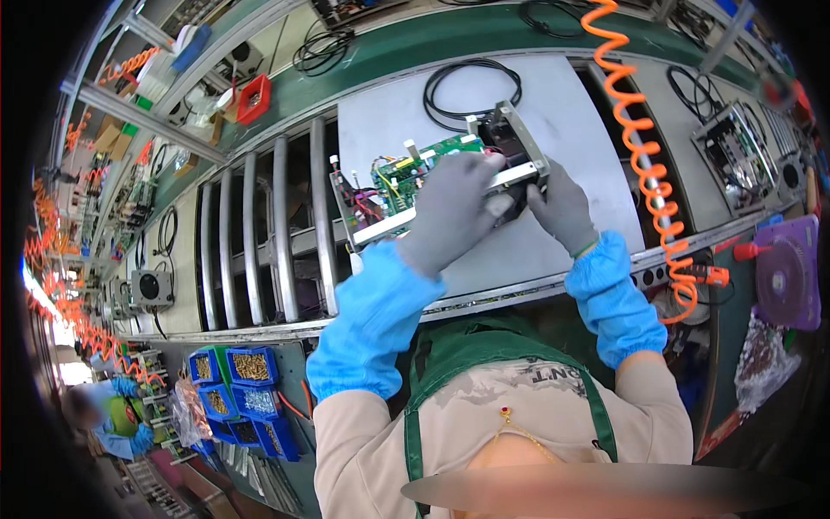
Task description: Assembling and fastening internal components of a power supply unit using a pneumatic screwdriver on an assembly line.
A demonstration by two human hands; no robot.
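Note:
An open metal electronics chassis (378, 230) lies slantwise on a pale board, with a green circuit board (403, 183) and coloured wires inside. At its right end stands a dark end panel (515, 137). My left hand (451, 212), in a grey glove, reaches over the near rail with its fingers curled against the chassis's right part. What lies under those fingertips is hidden. My right hand (564, 210), gloved alike, grips the near right corner by the end panel, its thumb toward the rail. Blue sleeves cover both forearms.
A coiled orange air hose (644, 160) hangs right of the board. Metal rollers (283, 229) lie to the left. A black cable (472, 91) loops behind the chassis. Blue bins (251, 367) of screws stand lower left. Another unit (735, 160) sits right; a co-worker (117, 415) is far left.

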